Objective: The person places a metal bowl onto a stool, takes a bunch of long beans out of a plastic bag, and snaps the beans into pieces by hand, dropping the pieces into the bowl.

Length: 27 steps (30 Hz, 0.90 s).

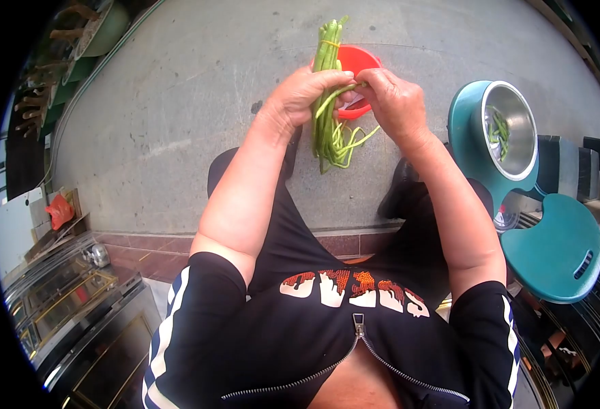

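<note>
A bundle of long green beans (325, 136), tied near its top with a yellowish band, hangs from my left hand (298, 95), whose fingers are wrapped round it. One bean bends away from the bundle, and its end is pinched between the thumb and fingers of my right hand (393, 102). Behind and below both hands is a red bowl (359, 57), partly hidden by them. Several thin beans curl loosely at the bundle's lower end.
To the right, a metal bowl (530, 129) holding short green bean pieces (498, 133) stands on a teal stool (465, 129). Another teal stool (552, 245) is nearer. Potted plants (99, 31) line the far left. A red plastic bag (59, 211) is at left.
</note>
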Tool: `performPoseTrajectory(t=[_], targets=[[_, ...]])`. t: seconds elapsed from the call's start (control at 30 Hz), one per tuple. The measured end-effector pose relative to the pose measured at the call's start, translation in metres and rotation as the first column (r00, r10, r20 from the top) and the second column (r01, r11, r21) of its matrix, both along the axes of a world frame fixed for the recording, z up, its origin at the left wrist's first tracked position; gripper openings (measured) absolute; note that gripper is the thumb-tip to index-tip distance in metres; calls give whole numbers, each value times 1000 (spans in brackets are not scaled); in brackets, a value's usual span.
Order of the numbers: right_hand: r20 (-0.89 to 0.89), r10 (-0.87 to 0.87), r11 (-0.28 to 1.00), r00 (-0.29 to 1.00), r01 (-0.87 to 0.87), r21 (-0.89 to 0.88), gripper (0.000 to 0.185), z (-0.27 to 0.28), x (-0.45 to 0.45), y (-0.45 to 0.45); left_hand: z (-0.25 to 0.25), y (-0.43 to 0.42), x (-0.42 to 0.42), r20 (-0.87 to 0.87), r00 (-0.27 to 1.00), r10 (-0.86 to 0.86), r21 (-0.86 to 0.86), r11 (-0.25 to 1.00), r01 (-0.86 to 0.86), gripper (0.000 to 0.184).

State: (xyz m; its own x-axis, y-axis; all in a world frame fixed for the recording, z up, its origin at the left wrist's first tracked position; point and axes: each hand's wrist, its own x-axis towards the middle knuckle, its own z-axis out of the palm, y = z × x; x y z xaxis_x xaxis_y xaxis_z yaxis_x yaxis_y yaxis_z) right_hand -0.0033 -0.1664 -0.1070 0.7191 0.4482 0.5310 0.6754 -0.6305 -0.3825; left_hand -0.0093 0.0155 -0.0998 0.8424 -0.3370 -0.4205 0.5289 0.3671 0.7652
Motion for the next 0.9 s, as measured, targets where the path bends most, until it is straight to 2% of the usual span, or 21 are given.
performPoseTrajectory(t=[0.03, 0.13, 0.3, 0.4, 0.5, 0.53, 0.6, 0.67, 0.73, 0.8, 0.83, 0.87, 0.9], targets=[[23, -14, 999, 1000, 15, -32, 19, -2, 3, -2, 6, -1, -3, 4, 1000, 23, 39, 999, -23, 17], [80, -22, 991, 997, 32, -133, 18, -1, 6, -7, 7, 5, -3, 56, 996, -65, 146, 988, 56, 19], [79, 14, 954, 997, 10, -299, 19, 3, 4, -8, 8, 3, -5, 26, 998, -49, 196, 980, 43, 19], [-10, -51, 970, 999, 47, -238, 13, -2, 5, -8, 3, 7, -4, 47, 994, -100, 247, 965, 85, 18], [-135, -68, 998, 988, 68, -5, 11, -5, 4, -6, 4, 7, -3, 93, 992, -82, 199, 978, 62, 18], [-340, -88, 974, 936, 153, 169, 10, -4, 6, -8, 3, 7, -3, 98, 992, -82, 201, 978, 61, 18], [-689, 6, 818, 724, 393, 420, 9, 0, 16, -18, 0, 11, -2, 110, 991, -76, 206, 977, 52, 18], [-684, 41, 628, 728, 514, 585, 12, 6, 32, -46, 1, 12, -2, 55, 998, -36, 204, 979, 25, 18], [-554, -271, 639, 787, 578, 508, 13, 20, 36, -73, 2, 15, 1, 24, 1000, -1, 170, 986, -3, 18], [-418, -595, 635, 687, 720, 279, 14, 37, 31, -101, -3, 16, 3, 17, 999, 41, 95, 995, -43, 18], [-258, -743, 631, 618, 775, 38, 16, 39, 27, -117, -6, 17, 4, -3, 998, 61, 65, 996, -61, 16], [-56, -833, 551, 551, 813, -191, 17, 37, 26, -135, -3, 15, 4, -11, 996, 89, 62, 994, -88, 16], [-24, -810, 571, 586, 778, -263, 18, 22, 28, -164, 0, 12, 3, -20, 993, 113, 58, 992, -112, 17]])
